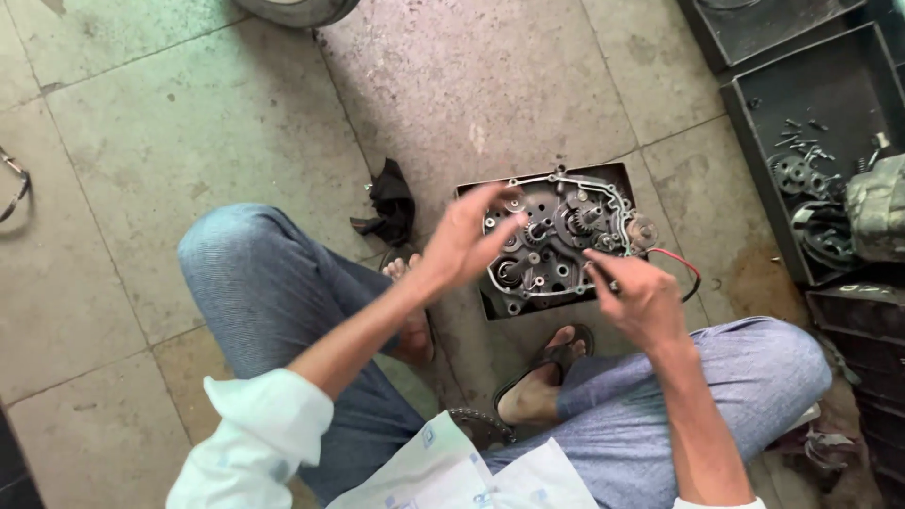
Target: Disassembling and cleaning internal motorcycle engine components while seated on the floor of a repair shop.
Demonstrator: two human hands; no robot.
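An opened engine case [556,240] with several gears and shafts lies in a dark metal tray [485,303] on the floor between my feet. My left hand [467,236] hovers over the case's left side, fingers spread and blurred, holding nothing I can see. My right hand [636,292] is at the case's right edge, pinching a thin dark tool [577,258] whose tip points at the gears. A red and black wire [681,266] loops out from under the case's right side.
A black rag [388,203] lies left of the tray. Dark metal trays [754,123] at the right hold gears, bolts and a grey-green cloth [879,207]. A chain [481,424] lies by my sandalled feet. A tyre [297,9] is at the top edge.
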